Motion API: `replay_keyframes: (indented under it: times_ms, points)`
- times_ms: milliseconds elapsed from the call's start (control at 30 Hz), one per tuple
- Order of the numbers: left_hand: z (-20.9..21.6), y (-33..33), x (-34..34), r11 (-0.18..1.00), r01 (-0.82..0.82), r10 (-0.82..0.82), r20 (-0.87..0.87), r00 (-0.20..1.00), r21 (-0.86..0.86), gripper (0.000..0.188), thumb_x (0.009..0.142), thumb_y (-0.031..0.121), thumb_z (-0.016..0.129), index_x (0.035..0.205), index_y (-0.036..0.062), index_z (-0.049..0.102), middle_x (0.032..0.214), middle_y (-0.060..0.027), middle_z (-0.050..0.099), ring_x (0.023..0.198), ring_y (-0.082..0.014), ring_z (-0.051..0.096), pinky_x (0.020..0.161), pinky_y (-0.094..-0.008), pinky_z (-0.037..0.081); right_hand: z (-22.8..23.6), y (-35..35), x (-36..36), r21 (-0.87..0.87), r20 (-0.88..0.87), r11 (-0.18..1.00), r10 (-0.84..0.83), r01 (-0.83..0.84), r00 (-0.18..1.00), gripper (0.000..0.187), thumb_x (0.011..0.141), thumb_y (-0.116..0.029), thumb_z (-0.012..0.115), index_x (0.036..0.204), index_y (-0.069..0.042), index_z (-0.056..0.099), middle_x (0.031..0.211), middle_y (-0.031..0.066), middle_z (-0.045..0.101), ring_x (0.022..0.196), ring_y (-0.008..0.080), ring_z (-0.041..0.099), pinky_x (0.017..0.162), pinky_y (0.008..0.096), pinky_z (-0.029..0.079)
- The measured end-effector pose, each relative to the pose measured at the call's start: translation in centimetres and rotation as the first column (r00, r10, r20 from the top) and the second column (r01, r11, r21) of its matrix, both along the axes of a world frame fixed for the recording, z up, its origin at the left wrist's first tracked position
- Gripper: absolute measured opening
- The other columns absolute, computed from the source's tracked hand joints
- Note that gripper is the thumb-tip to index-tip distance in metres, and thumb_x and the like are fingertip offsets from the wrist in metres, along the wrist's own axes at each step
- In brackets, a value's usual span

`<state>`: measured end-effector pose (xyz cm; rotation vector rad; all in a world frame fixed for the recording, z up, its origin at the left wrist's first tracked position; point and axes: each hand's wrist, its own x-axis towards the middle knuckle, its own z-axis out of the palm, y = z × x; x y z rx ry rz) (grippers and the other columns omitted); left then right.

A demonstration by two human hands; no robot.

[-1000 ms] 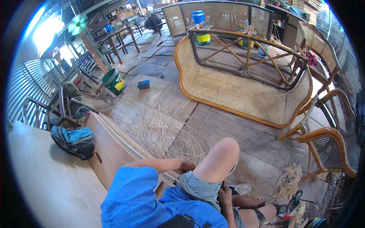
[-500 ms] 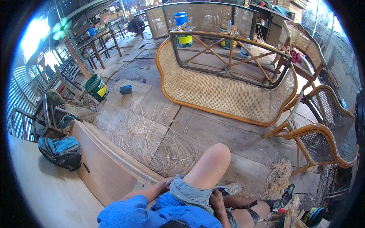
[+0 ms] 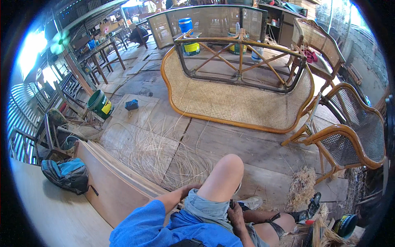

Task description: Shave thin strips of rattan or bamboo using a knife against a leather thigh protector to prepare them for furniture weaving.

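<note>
My left hand (image 3: 190, 190) reaches against the far side of my raised thigh, and its fingers are hidden behind the leg. My right hand (image 3: 235, 215) rests by the hem of my grey shorts (image 3: 205, 208), fingers curled. A small dark piece (image 3: 231, 203) sticks up at its fingertips; its kind is too small to tell. Beyond my knee, a loose tangle of pale cane strands (image 3: 158, 156) lies on the wooden boards. A thin pale strand (image 3: 239, 187) shows beside my thigh.
A rattan bench with woven cane (image 3: 230, 103) lies ahead, a cane armchair (image 3: 345, 131) at right. Left are stacked curved boards (image 3: 107, 177), a backpack (image 3: 66, 175) and a green bucket (image 3: 100, 104). Fibre scraps (image 3: 302, 189) and a dark tub (image 3: 345, 226) lie at lower right.
The whole view has shifted slightly, so the furniture sits a little further left. My left forearm is a bit higher, and more of the dark piece shows at my right hand.
</note>
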<state>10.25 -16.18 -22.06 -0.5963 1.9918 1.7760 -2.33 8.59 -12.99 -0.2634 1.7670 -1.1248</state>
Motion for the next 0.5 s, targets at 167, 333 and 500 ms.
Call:
replay_keyframes:
  times_ms: [167,333,500]
  points:
    - [-1.4,-1.5,-0.6,0.995,-0.08,0.081,0.013,0.997,-0.052,0.027,0.084,0.019,0.047,0.104,0.007,0.059,0.095,-0.0053,0.062,0.084,-0.0159,0.056,0.077,-0.0318,0.042,-2.5,0.8,-0.4,-0.016,-0.093,0.995,0.094,-0.096,0.991,0.015,0.078,-0.013,0.055,0.083,0.002,0.055,0.06,0.0051,0.054,0.051,0.0149,0.05,0.047,0.0311,0.041]
    - [-4.4,0.6,0.3,0.978,-0.164,0.168,0.025,0.985,-0.128,0.025,0.084,0.021,0.047,0.1,0.0083,0.061,0.09,-0.0049,0.062,0.08,-0.015,0.055,0.073,-0.0311,0.042,-5.4,1.1,-0.8,0.023,-0.142,0.954,0.299,-0.299,0.944,0.014,0.078,-0.014,0.053,0.078,0.0,0.055,0.058,0.007,0.054,0.051,0.0157,0.051,0.048,0.0319,0.042]
    - [-6.7,0.1,2.2,0.947,-0.256,0.265,0.026,0.964,-0.192,0.023,0.084,0.023,0.047,0.096,0.0095,0.062,0.086,-0.0046,0.062,0.075,-0.014,0.055,0.068,-0.0304,0.042,0.1,0.3,-0.5,0.096,-0.161,0.931,0.365,-0.353,0.917,0.021,0.078,-0.016,0.057,0.082,0.004,0.06,0.068,0.0044,0.059,0.064,0.0136,0.053,0.06,0.0324,0.044]
